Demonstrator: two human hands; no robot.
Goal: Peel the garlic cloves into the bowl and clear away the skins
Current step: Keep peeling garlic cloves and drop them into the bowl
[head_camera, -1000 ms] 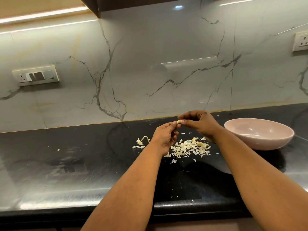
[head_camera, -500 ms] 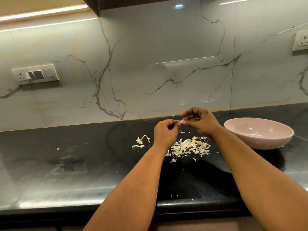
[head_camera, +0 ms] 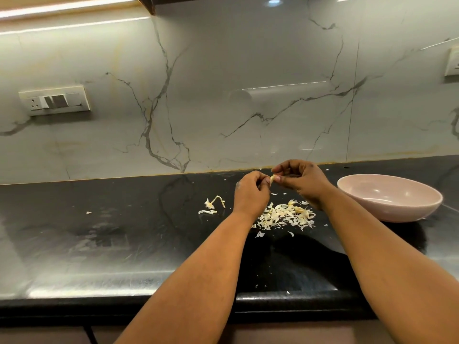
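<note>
Two bare hands meet above a black counter (head_camera: 99, 244). The left hand (head_camera: 250, 192) is curled almost into a fist, and its thumb and first finger pinch one end of a small pale garlic clove (head_camera: 272, 179). The right hand (head_camera: 301, 181) is curled too, and its fingertips pinch the other end of the same clove. So both hands hold the one clove between them, up in the air, not touching the counter. Right under the hands lies a pile of garlic skins (head_camera: 283, 217), thin and white, spread out on the black top. One or two whole-looking cloves (head_camera: 299, 209) sit in the pile, near its right side. A dry garlic stem (head_camera: 214, 202) with a few more bits of skin lies to the left of the left hand, a little apart from the pile. A pink bowl (head_camera: 390, 197) stands on the counter to the right, near the right arm but not touching it. What is inside the bowl cannot be seen well from here. The counter's front edge (head_camera: 74, 297) runs across the bottom, under both arms. To the left of the hands the black top is wide and bare but for a few tiny scraps. Behind the hands the counter meets a marble wall (head_camera: 223, 95), close to the knuckles.
</note>
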